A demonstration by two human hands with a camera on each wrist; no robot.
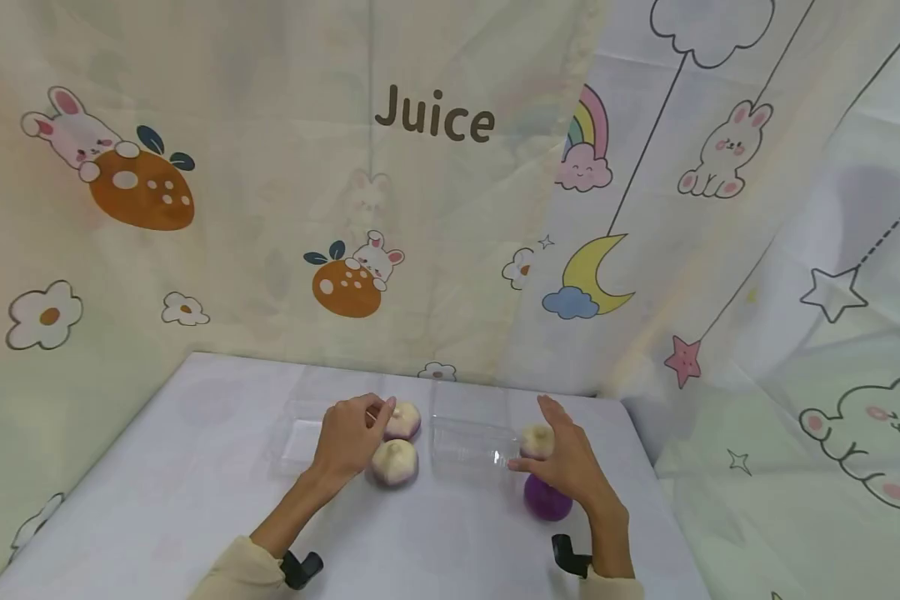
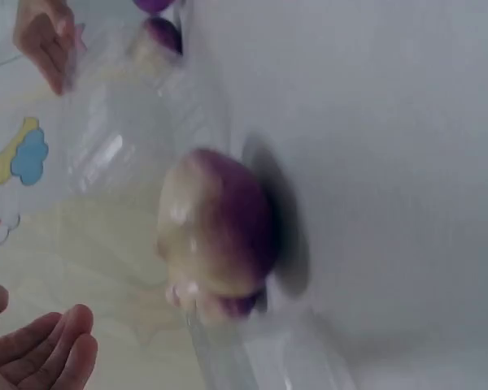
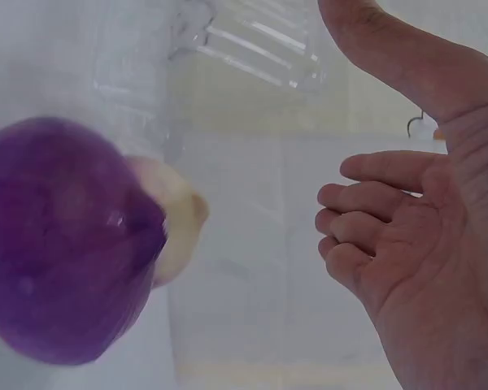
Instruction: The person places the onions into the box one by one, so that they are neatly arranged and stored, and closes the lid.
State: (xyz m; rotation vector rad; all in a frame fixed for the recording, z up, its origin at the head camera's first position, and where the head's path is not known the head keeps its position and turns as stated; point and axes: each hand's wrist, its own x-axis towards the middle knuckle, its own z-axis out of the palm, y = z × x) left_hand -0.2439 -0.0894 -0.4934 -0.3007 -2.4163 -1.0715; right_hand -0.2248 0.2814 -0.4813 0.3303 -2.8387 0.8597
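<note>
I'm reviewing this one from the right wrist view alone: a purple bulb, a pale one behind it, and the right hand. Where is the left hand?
Observer: In the head view, the left hand appears in front of the left clear container.
Operator: Any other bulbs?
Observer: Yes, two more pale bulbs lie just left of the right clear container.
Operator: Any lettering in the background?
Observer: The cloth backdrop reads "Juice".

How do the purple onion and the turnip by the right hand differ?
The onion looks purple throughout; the turnip is cream on top, purple beneath. The onion sits closer to the head camera, the turnip farther back. The onion's tip is pointed, the turnip's blunt. Both are roundish, ungripped and on the table.
</note>
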